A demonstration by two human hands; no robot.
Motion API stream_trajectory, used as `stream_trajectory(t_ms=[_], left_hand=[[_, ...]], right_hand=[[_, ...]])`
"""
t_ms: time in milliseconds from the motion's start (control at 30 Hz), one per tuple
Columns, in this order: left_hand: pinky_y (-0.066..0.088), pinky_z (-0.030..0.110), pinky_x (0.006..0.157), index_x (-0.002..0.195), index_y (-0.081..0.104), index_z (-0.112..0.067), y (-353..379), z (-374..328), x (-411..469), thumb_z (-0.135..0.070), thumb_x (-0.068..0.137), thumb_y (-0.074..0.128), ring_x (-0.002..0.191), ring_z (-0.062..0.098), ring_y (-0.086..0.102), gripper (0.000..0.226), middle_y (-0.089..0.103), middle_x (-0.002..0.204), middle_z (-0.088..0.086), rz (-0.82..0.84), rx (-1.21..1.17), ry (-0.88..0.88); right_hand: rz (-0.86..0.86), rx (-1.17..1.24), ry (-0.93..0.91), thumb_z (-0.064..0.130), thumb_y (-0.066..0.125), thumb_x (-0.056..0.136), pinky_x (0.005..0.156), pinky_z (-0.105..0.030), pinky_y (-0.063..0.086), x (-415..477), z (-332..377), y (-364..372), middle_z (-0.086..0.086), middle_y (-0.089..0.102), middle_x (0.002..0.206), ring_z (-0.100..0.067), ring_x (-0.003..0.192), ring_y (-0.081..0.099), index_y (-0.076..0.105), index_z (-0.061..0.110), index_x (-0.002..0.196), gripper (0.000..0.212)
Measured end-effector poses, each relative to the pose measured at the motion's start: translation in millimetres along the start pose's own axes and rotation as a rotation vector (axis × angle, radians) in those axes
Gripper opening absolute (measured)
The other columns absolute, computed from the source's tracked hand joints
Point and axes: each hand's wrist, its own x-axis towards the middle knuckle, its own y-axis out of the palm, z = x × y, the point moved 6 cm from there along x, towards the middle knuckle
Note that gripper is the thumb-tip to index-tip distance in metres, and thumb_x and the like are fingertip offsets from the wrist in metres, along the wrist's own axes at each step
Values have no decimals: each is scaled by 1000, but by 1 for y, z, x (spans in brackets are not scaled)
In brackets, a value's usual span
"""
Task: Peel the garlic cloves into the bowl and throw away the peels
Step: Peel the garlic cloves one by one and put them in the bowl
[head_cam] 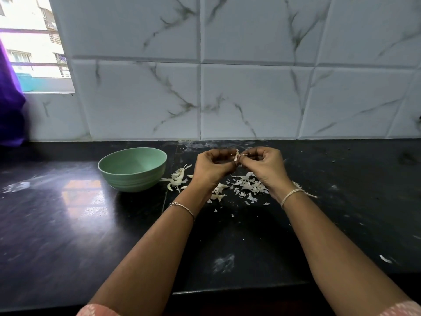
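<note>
My forearms reach up from the bottom of the frame over the black counter (pixel 68 224). Loose peels (pixel 249 187) lie scattered on it at centre, beneath my wrists. Just above them, my left hand (pixel 213 166) and right hand (pixel 265 166) both pinch one garlic clove (pixel 237 156) between curled fingertips. The green bowl (pixel 134 179) stands left of centre, and marbled tiles (pixel 250 99) rise behind.
</note>
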Motion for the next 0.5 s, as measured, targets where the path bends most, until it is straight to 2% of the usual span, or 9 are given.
stream_trajectory(t_ms=[100, 200, 367, 500], left_hand=[[57, 32, 84, 95, 71, -6, -1, 1, -1, 8, 79, 71, 82, 21, 66, 21, 72, 89, 14, 1, -17, -25], [57, 29, 82, 95, 72, -6, -2, 2, 0, 7, 80, 71, 81, 22, 65, 19, 72, 90, 18, 0, -12, -40], [56, 23, 75, 90, 73, -10, -2, 3, 0, 5, 81, 71, 72, 15, 66, 17, 73, 77, 6, 3, -4, -33], [55, 19, 73, 89, 73, -12, -2, 3, 1, 4, 82, 70, 68, 8, 64, 18, 73, 74, 1, 6, 27, -7]], right_hand=[[-12, -9, 11, 3, 78, 75, 67, -25, 57, 1, -1, -1, -8, 72, 75, -15, 68, 67, 73, 11, 76, 9], [2, -1, 23, 3, 79, 74, 63, -25, 55, 0, -2, -2, -6, 72, 70, -14, 64, 66, 73, 11, 74, 11], [22, 42, 57, 2, 80, 73, 61, -24, 55, 0, -3, -1, -5, 70, 66, -13, 60, 64, 72, 9, 74, 11], [24, 73, 90, 2, 78, 76, 60, -23, 53, -1, -4, -2, -7, 69, 66, -11, 57, 63, 72, 5, 77, 7]])
